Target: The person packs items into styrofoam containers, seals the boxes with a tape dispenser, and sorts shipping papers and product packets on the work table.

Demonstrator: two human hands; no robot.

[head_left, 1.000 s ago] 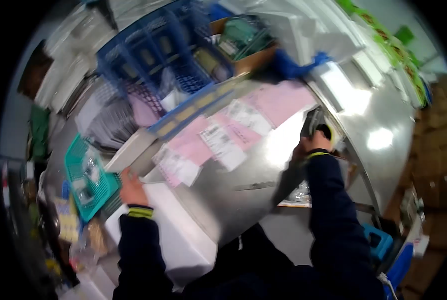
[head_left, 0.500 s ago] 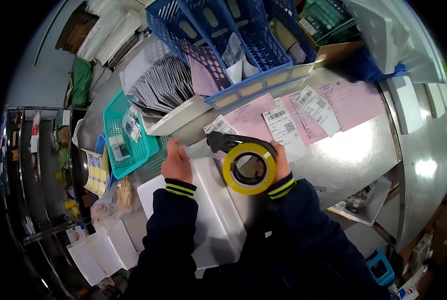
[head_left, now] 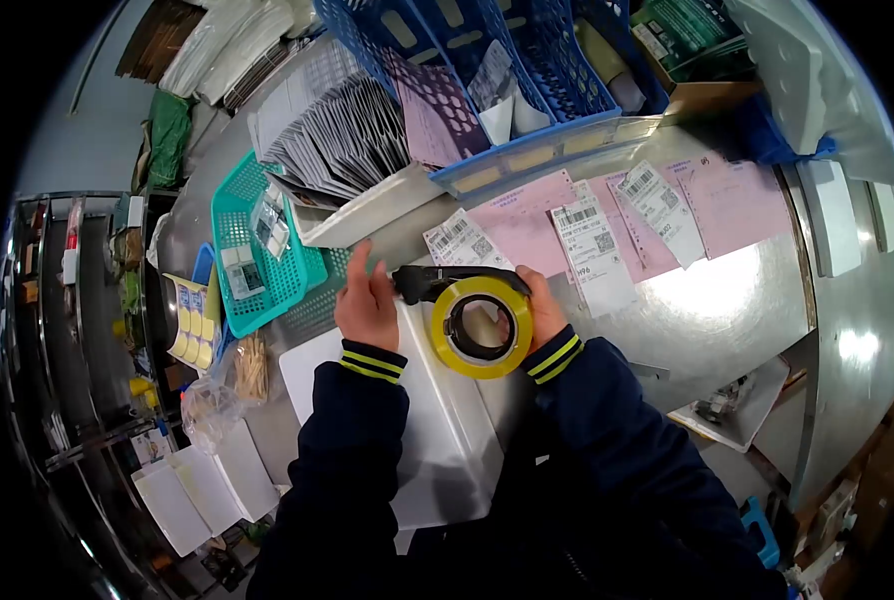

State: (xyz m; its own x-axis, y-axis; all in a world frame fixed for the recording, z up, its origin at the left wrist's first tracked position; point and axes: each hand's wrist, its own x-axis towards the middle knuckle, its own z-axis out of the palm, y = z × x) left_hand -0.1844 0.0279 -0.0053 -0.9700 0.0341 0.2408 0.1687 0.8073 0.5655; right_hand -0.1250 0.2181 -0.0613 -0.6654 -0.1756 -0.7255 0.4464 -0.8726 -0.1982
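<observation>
My right hand [head_left: 539, 310] is wrapped round a tape dispenser [head_left: 481, 326] with a roll of yellow tape, held above the metal table. Its black head points left toward my left hand [head_left: 367, 303]. The fingers of my left hand are raised and apart, close to the dispenser's head, with nothing seen in them. Below both hands lies a white foam box [head_left: 437, 430] with a smooth top. Pink slips [head_left: 527, 222] and white printed labels [head_left: 589, 250] lie behind the dispenser.
A teal basket [head_left: 309, 268] with small packets stands at the left, beside a white tray [head_left: 372, 208] of grey envelopes. Blue divided bins [head_left: 547, 150] stand at the back. A bag of wooden sticks [head_left: 252, 370] lies left of the box. An open white box [head_left: 747, 405] is at lower right.
My right hand has brought the dispenser in from the right to the front of my body. My left hand has moved right from the teal basket, and its fingers have opened.
</observation>
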